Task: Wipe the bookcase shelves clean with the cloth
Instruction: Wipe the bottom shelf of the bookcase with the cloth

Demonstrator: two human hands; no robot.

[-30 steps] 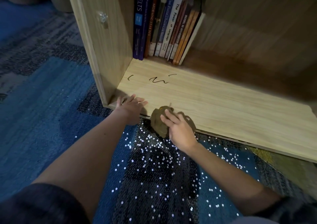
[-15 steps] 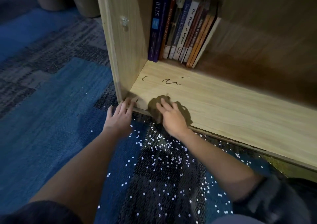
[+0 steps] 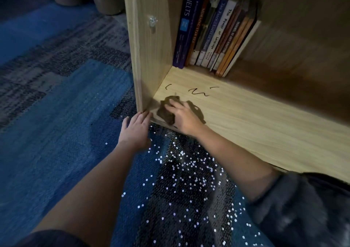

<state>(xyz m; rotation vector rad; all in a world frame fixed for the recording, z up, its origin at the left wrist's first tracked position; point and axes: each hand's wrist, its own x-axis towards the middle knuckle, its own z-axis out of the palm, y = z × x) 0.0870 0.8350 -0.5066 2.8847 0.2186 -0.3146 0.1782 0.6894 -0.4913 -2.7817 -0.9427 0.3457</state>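
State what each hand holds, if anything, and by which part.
The right hand presses the brown cloth flat on the shelf, fingers over its top; nothing is gripped. The left hand holds nothing.

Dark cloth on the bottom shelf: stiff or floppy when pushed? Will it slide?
Likely floppy: the cloth lies crumpled in uneven folds under the right hand, so it should bunch rather than hold its shape. Probably light, since it is small and thin. It should slide fairly easily on the smooth wooden shelf.
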